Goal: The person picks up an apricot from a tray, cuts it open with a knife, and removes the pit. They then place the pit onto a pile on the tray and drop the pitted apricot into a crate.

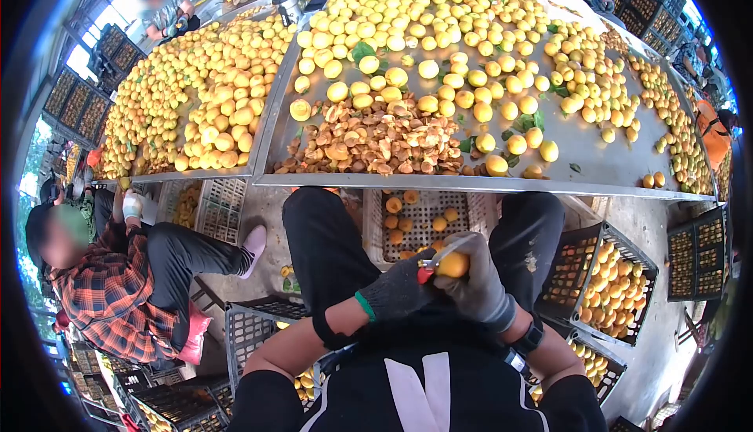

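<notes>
My left hand, in a dark glove with a green cuff, is closed around a small red-handled knife. Its pale metal blade lies against the upper side of a round yellow-orange fruit. That fruit is gripped by my right hand, which wears a grey glove. Both hands meet above my lap, between my knees. Below and beyond them, a light plastic crate holds several orange fruits.
A metal table spans the front, heaped with yellow fruit and brown scraps. Dark crates of fruit stand at my right; another crate is at my left. A person in plaid sits at left; others work across the table.
</notes>
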